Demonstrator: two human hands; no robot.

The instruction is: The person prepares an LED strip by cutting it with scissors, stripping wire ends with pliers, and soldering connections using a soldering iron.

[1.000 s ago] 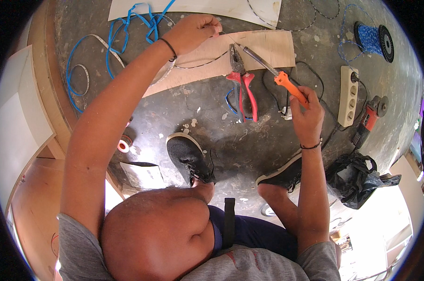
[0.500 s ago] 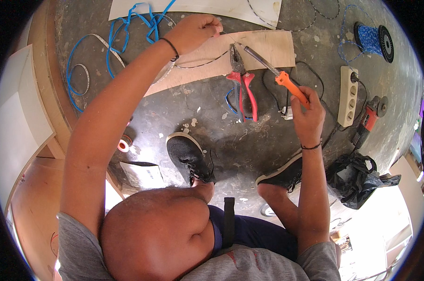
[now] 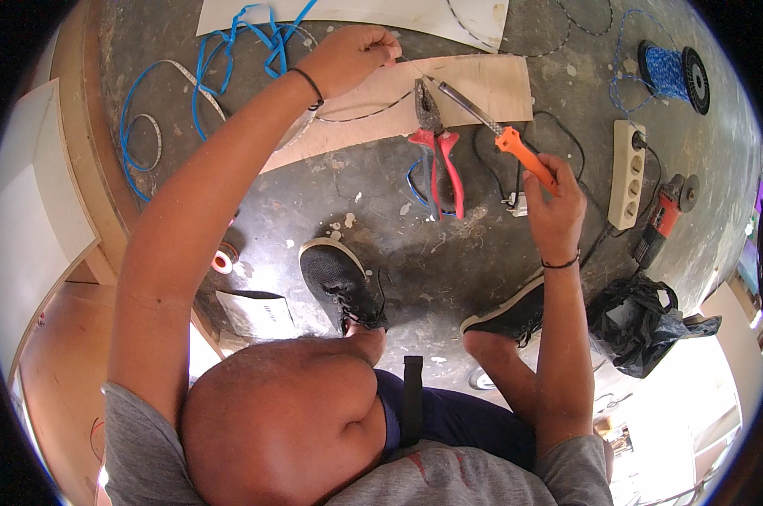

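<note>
In my right hand (image 3: 557, 209) is a soldering iron (image 3: 521, 152) with an orange handle, its metal shaft pointing up and left. Its tip is just above the pliers' jaws, over the plywood strip. My left hand (image 3: 352, 61) is closed in a pinch above the strip's far edge. A thin wire (image 3: 419, 69), seemingly solder, runs from those fingertips toward the iron's tip. The red-handled pliers (image 3: 436, 156) lie with their jaws on the plywood strip (image 3: 483, 84). A black-and-white cord (image 3: 365, 116) leads to the jaws; whether they grip it is unclear.
Right of me lie a power strip (image 3: 626, 173), an angle grinder (image 3: 664, 221), a blue cord spool (image 3: 672, 72) and a black plastic bag (image 3: 639, 325). Blue strapping (image 3: 230, 51) lies at the far left. A small roll (image 3: 224, 258) sits left of my shoe (image 3: 335, 274).
</note>
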